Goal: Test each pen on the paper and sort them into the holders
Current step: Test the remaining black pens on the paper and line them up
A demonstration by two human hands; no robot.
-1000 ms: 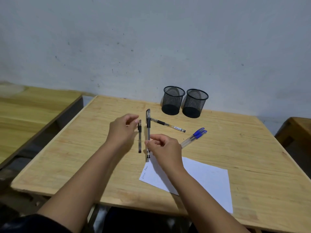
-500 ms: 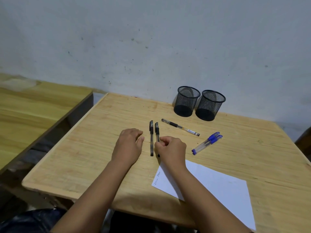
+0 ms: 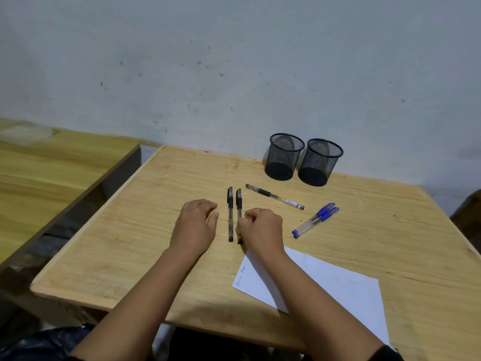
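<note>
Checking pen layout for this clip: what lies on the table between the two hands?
In the head view, two black-capped pens lie side by side between the left hand and the right hand; the right one runs under the right hand's fingers.

A pale wooden surface (image 3: 145,230) stands against a scuffed, speckled grey-white wall (image 3: 234,69), with a second wooden bench (image 3: 52,178) just to its left across a narrow gap and a darker wooden edge (image 3: 468,212) at far right.
</note>
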